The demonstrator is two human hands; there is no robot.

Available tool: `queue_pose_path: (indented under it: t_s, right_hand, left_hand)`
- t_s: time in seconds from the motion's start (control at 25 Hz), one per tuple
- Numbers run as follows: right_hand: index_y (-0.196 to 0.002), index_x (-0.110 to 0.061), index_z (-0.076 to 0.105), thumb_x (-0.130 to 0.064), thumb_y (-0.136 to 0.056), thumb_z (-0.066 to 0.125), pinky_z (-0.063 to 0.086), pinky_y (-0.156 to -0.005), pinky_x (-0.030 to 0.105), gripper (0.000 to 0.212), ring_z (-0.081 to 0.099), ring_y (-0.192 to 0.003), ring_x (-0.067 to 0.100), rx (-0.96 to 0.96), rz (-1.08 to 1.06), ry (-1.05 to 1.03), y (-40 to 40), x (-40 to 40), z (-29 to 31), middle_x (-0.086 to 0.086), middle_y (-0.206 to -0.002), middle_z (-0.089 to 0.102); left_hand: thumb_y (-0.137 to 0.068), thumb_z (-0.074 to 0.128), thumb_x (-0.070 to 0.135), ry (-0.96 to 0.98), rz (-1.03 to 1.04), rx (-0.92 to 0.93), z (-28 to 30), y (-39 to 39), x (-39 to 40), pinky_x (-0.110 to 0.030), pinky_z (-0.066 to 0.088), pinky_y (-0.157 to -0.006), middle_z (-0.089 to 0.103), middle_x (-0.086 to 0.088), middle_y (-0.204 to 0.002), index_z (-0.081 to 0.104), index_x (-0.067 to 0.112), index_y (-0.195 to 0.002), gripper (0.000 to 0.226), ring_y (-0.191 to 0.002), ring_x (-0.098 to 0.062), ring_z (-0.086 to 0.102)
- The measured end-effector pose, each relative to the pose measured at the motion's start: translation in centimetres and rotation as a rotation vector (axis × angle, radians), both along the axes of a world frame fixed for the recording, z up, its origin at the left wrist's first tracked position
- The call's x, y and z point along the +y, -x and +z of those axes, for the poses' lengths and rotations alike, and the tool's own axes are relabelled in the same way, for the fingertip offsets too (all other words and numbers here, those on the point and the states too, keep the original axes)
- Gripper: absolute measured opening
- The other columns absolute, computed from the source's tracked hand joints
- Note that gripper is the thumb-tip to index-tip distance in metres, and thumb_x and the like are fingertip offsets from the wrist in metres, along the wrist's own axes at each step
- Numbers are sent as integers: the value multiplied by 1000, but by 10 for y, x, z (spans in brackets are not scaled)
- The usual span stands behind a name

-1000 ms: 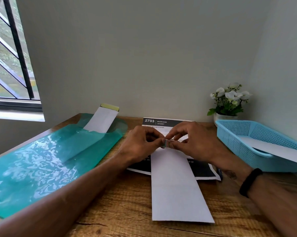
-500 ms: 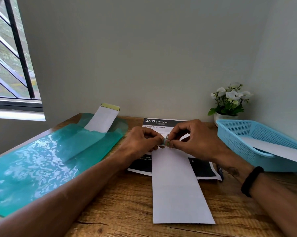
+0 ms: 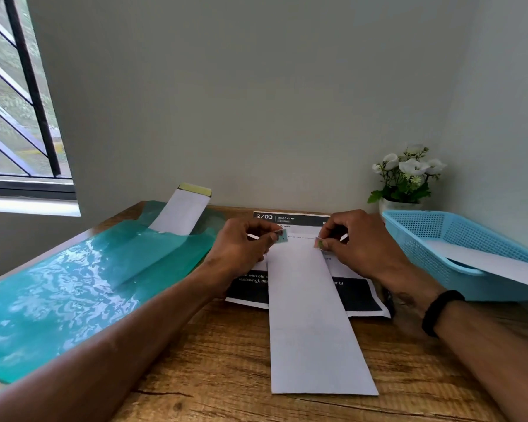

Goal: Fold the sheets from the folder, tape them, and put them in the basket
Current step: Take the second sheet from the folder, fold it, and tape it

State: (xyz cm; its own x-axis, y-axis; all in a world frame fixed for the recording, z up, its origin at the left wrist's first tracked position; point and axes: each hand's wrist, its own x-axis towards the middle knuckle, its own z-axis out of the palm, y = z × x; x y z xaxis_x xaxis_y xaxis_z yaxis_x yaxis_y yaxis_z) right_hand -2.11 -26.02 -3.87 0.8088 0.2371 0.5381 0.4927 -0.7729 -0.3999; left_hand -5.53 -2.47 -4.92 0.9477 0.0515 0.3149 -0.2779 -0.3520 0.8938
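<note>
A long folded white sheet (image 3: pixel 311 324) lies lengthwise on the wooden table, its far end over a printed card. My left hand (image 3: pixel 244 245) pinches one small end of a clear tape strip (image 3: pixel 299 241) at the sheet's far left corner. My right hand (image 3: pixel 360 242) pinches the other end at the far right corner. The tape is stretched between them just above the sheet's far end. A blue plastic basket (image 3: pixel 421 236) at the right holds a folded white sheet (image 3: pixel 494 263). The teal folder (image 3: pixel 74 284) lies at the left.
A white folded strip with a yellow end (image 3: pixel 183 214) pokes out of the folder's far end. The printed card (image 3: pixel 287 219) reads "2703 BEDROOM". A small white pot of flowers (image 3: pixel 405 181) stands in the back right corner. A barred window (image 3: pixel 16 102) is at the left.
My hands were together at the middle of the sheet's far end. They have moved apart, left hand leftward and right hand rightward, pulling the tape out between them.
</note>
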Motion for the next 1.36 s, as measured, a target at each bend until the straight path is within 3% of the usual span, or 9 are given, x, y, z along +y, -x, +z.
queue_pose_path:
  t_s: [0.4,0.52,0.68,0.84,0.96,1.08,1.2,1.28,1.36]
  right_hand:
    - [-87,-22,83,-22,-85,72,60,-86,38,12,71,-83,11,-81,-175,95,-3,1,-4,-4,-92,79]
    - [-108,-21,79,-24,-89,76,61,-87,36,20,71,-93,8,-112,-71,-128,7,8,3,-5,-104,76]
    - [-118,-24,73,-29,-83,85,62,-71,18,38,76,-84,3,174,141,-401,27,29,11,-9,-96,79]
    - [-114,-15,74,-21,-79,89,61,-57,21,39,74,-65,7,270,87,-498,29,28,11,-1,-82,81]
    - [-117,-13,71,-14,-83,86,63,-56,28,38,73,-60,9,376,41,-617,26,27,10,7,-82,79]
    - [-136,-17,59,-7,-90,77,67,-71,39,50,80,-81,24,520,29,-748,25,29,6,11,-93,78]
    - [-153,-22,42,6,-92,68,67,-72,38,71,79,-91,29,584,79,-792,25,30,3,9,-127,68]
    - [-156,-26,39,13,-88,70,66,-69,35,84,76,-101,33,583,115,-798,24,30,2,7,-148,56]
    - [-155,-28,39,16,-83,74,65,-72,35,92,73,-110,34,589,168,-826,21,29,-2,4,-158,47]
  left_hand:
    - [-100,66,10,64,-40,29,10,8,-1,-22,58,-66,73,-1,-104,77,17,-116,21,-75,-11,66]
    - [-100,65,10,15,-59,-1,10,9,-2,-23,58,-66,73,0,-102,77,18,-117,23,-74,-9,66]
    - [-100,64,11,-72,-117,-33,11,12,-8,-25,58,-68,73,4,-101,78,22,-116,24,-75,-8,69]
    - [-99,68,22,-180,-100,-46,10,14,-10,-38,63,-81,75,5,-108,74,28,-124,27,-87,-13,72]
    - [-98,68,33,-233,37,45,9,13,-8,-41,57,-94,72,0,-122,53,33,-145,49,-105,-17,68]
    - [-96,71,35,70,5,222,14,16,-8,-46,56,-98,67,-5,-127,45,32,-145,56,-112,-24,66]
    - [-96,72,22,418,-86,319,22,20,-11,-33,60,-82,66,-6,-112,51,22,-136,44,-96,-19,67]
    - [-92,76,12,521,-114,333,23,20,-8,-31,60,-81,70,-8,-105,54,19,-123,38,-91,-21,71]
    - [-84,80,0,579,-134,344,20,19,-5,-33,61,-83,74,-13,-113,50,18,-126,55,-100,-27,74]
